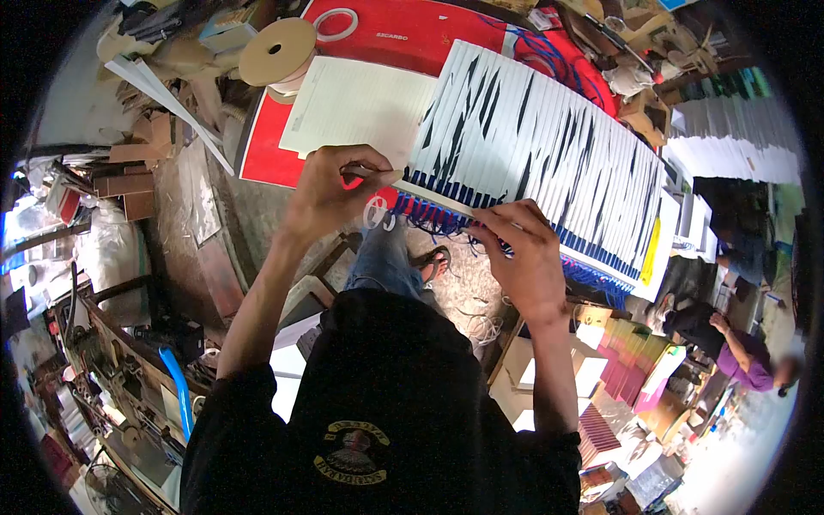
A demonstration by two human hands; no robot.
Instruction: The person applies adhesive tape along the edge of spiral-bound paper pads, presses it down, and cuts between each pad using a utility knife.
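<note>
A long row of white strips with dark gaps (532, 129) lies on a red board (266, 142), with blue bands and cords along its near edge. At the row's left end my left hand (343, 184) pinches the end of a thin pale strip (438, 199). Farther right along that strip is my right hand (519, 245), its thumb and fingers closed on it. White scissor handles (375, 211) show just below my left hand. Lined cream paper sheets (356, 107) lie left of the row.
A spool (277, 51) and a white ring (336, 25) are at the board's back left. Stacked paper (734, 137) stands at the right. A person in a purple top (745, 365) is at the far right. A blue tube (176, 390) is at lower left.
</note>
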